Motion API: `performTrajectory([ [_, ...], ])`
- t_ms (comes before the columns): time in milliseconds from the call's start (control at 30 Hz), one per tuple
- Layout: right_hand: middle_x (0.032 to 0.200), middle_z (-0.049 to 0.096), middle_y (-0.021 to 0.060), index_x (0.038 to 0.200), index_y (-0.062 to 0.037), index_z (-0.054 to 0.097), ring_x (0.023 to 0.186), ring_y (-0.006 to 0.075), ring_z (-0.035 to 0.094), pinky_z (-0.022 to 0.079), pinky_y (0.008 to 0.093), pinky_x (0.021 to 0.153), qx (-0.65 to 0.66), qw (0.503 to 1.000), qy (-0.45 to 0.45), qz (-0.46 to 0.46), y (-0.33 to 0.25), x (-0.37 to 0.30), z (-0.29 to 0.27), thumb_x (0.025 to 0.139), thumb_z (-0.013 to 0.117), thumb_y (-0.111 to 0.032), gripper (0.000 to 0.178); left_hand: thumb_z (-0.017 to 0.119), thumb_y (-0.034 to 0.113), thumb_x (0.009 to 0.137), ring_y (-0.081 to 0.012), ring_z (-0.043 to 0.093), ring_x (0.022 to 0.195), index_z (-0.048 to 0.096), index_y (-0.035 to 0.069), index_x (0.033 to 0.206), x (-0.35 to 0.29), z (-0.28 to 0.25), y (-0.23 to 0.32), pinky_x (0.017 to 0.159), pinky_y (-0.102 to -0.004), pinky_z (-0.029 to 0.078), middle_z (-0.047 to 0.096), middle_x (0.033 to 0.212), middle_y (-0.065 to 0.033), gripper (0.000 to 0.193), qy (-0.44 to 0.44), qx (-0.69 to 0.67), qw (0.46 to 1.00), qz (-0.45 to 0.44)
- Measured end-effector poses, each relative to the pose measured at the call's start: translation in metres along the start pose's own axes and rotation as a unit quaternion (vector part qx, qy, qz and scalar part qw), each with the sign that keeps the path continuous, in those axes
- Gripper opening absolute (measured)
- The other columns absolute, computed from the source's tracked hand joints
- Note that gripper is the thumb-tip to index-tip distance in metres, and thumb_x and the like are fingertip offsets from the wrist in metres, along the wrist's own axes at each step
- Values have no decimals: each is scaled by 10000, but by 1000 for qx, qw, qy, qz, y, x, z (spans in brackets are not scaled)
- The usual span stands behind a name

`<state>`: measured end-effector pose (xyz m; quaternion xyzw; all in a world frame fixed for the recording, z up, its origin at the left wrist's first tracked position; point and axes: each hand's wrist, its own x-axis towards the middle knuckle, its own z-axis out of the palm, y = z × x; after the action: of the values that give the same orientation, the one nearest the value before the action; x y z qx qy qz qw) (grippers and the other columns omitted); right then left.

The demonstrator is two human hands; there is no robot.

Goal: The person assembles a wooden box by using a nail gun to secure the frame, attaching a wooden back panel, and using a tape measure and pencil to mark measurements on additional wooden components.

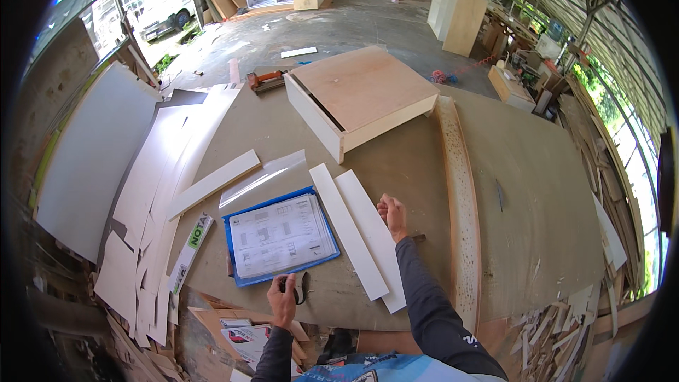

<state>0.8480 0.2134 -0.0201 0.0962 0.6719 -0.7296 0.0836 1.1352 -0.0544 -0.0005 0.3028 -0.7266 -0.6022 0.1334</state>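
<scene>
My left hand (282,302) is closed at the table's near edge, its fingers curled round a small dark thing with a black strap loop (303,288) hanging beside it. Just beyond it lies a blue clipboard (244,283) with printed drawing sheets (279,233). My right hand (393,216) is closed, held by the right edge of a white board strip (369,216); whatever its fingers hold, if anything, is hidden. A narrower white strip (346,230) lies alongside, between that board and the clipboard.
Beyond stands a shallow wooden box panel (368,81) with an orange nail gun (266,81) at its left. A long edged strip (460,205) runs along the right. Another white strip (216,182) and long white offcuts (152,191) lie left; wood scraps (555,336) pile lower right.
</scene>
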Motion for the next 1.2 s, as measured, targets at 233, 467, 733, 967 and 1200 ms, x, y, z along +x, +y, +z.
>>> performTrajectory([
  [233,1007,581,95,1381,-86,491,770,168,562,469,293,717,91,993,37,60,-62,112,58,797,684,-602,803,737,137,756,-353,550,867,591,33,1085,19,56,-45,785,-457,459,576,933,-167,375,39,199,914,351],
  [467,1212,510,112,1415,-196,512,998,242,490,436,393,806,147,987,48,44,-91,201,104,727,722,-620,834,702,146,759,-379,527,885,538,18,1137,24,56,-41,834,-490,441,557,946,-188,431,74,227,920,310],
  [733,1296,569,120,1233,-61,668,1150,267,542,436,409,965,232,967,103,-15,-86,224,149,783,707,-423,579,703,141,749,-375,534,859,572,27,1011,26,48,-42,786,-475,461,555,920,-183,314,77,200,938,272],
  [967,1300,521,79,1205,-136,623,1214,242,467,365,371,1050,237,963,59,-112,-148,229,146,794,637,-517,560,703,131,747,-376,535,859,568,29,968,29,46,-38,778,-478,463,554,914,-181,278,73,190,941,269],
  [1200,1115,519,85,1070,-128,594,1044,257,486,431,381,912,184,981,46,-43,-235,148,104,702,726,-473,522,681,120,746,-395,525,889,564,11,969,30,51,-37,795,-495,447,545,921,-202,275,57,170,943,279],
])
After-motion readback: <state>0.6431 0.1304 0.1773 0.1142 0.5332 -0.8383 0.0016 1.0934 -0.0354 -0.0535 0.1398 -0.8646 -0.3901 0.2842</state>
